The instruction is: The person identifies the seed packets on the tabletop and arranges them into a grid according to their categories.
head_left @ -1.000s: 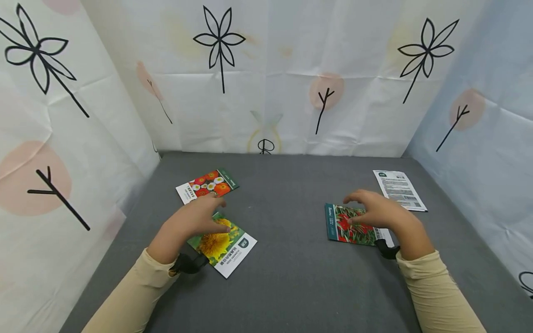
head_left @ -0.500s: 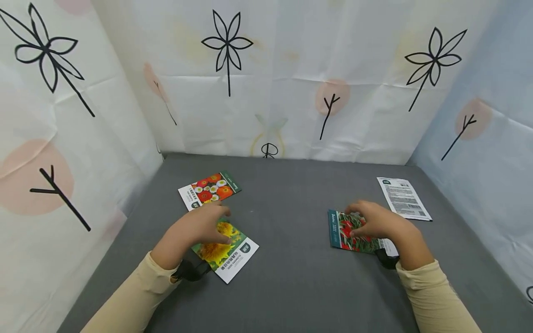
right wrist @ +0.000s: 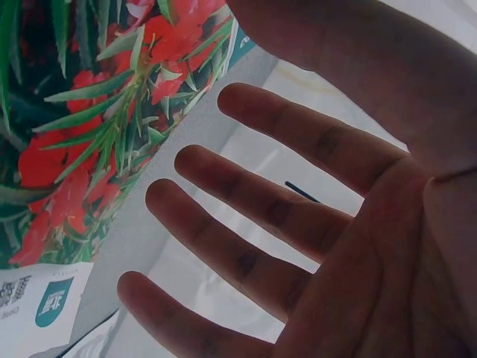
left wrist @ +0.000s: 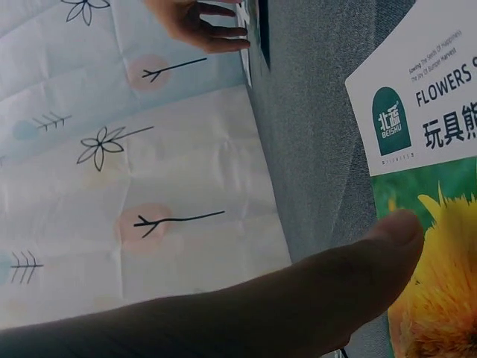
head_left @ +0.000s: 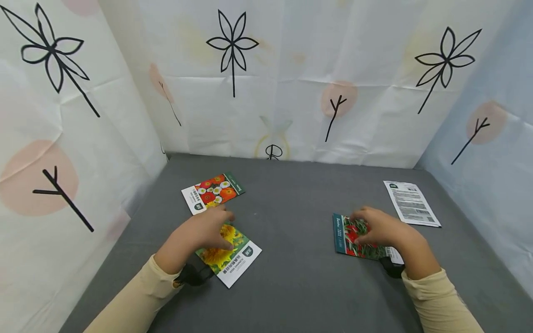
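In the head view my left hand (head_left: 204, 231) hovers over a seed packet with yellow flowers (head_left: 239, 264), covering its upper left part. The left wrist view has the thumb (left wrist: 350, 280) stretched out in front of that packet, gripping nothing. On the other side my right hand (head_left: 389, 229) is over a seed packet with red flowers (head_left: 340, 233). Seen from the right wrist, the fingers (right wrist: 216, 186) are spread and nearly straight, beside the red-flower packet (right wrist: 82, 142) with nothing in them.
A seed packet with red, orange and white flowers (head_left: 216, 189) lies beyond my left hand. At the far right a packet (head_left: 412, 203) lies with its printed white back up. The grey table (head_left: 287, 286) meets patterned white cloth walls (head_left: 283, 83) behind and at the sides.
The head view has shifted a little, so the whole scene sits lower and further right. Both hands stay nearly still over their packets.
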`<state>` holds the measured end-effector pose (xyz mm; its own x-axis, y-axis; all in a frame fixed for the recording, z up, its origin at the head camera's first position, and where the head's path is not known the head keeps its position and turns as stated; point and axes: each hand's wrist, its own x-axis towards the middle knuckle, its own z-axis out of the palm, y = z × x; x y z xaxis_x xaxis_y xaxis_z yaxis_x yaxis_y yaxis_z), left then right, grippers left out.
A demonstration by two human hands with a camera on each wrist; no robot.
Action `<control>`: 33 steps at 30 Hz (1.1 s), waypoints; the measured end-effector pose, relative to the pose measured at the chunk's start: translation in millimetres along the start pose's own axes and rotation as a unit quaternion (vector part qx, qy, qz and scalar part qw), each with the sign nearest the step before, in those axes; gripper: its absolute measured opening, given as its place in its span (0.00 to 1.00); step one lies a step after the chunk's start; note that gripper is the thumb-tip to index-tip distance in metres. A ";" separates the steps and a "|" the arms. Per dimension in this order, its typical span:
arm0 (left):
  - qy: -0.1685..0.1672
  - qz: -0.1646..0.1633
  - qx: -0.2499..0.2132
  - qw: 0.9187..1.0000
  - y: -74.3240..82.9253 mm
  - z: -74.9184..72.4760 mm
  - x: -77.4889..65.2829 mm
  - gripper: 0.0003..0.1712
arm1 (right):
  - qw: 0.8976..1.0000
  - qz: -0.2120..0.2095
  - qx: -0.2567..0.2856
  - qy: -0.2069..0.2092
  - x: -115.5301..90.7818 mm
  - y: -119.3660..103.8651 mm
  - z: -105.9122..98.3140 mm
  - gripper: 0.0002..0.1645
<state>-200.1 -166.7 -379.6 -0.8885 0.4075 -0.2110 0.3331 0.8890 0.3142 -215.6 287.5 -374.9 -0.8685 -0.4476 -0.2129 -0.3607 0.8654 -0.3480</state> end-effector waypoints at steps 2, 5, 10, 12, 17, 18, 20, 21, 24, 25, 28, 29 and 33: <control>-0.002 0.002 0.003 1.000 0.5 1.3 -0.2 0.38 | 1.000 0.002 0.003 -0.006 -0.4 -0.4 0.5 0.33; 0.000 0.010 0.011 1.000 0.9 3.5 0.4 0.36 | 1.000 0.004 0.002 -0.015 -1.0 -0.7 1.8 0.33; -0.002 0.011 0.013 1.000 1.9 5.9 1.0 0.35 | 1.000 0.005 0.001 -0.020 -4.6 0.6 5.7 0.31; -0.004 0.008 0.013 1.000 1.8 6.7 0.7 0.35 | 1.000 0.006 0.003 -0.019 -6.4 1.2 7.7 0.31; -0.004 -0.002 0.021 1.000 0.5 8.1 -1.0 0.34 | 1.000 0.010 0.011 -0.013 -7.3 1.2 12.7 0.32; -0.005 -0.004 0.020 1.000 0.3 8.3 -1.4 0.34 | 1.000 0.010 0.013 -0.013 -6.9 1.1 13.5 0.32; -0.008 -0.007 0.018 1.000 0.2 8.7 -2.0 0.34 | 1.000 0.011 0.015 -0.012 -6.1 0.3 14.9 0.32; -0.010 -0.007 0.017 1.000 0.4 8.8 -2.2 0.34 | 1.000 0.012 0.015 -0.012 -5.6 -0.3 15.3 0.32; -0.010 -0.008 0.013 1.000 1.2 8.4 -2.3 0.34 | 1.000 0.015 0.012 -0.008 -3.1 -2.1 15.3 0.32; -0.010 -0.008 0.013 1.000 1.7 7.8 -2.3 0.33 | 1.000 0.016 0.010 -0.006 -2.0 -2.7 15.0 0.32; -0.012 -0.013 0.014 1.000 2.1 7.3 -1.4 0.33 | 1.000 0.012 0.006 -0.003 1.5 -3.3 13.8 0.32; -0.013 -0.015 0.015 1.000 2.0 7.4 -0.6 0.34 | 1.000 0.011 0.006 -0.003 2.8 -3.0 13.1 0.32; -0.017 -0.020 0.012 1.000 1.7 9.4 2.1 0.34 | 1.000 0.012 0.007 -0.005 6.2 -1.7 11.9 0.32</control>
<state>-198.4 -162.4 -388.2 -0.8905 0.3775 -0.2540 0.3047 0.9094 0.2830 -216.3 280.6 -386.5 -0.8734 -0.4293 -0.2301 -0.3354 0.8726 -0.3550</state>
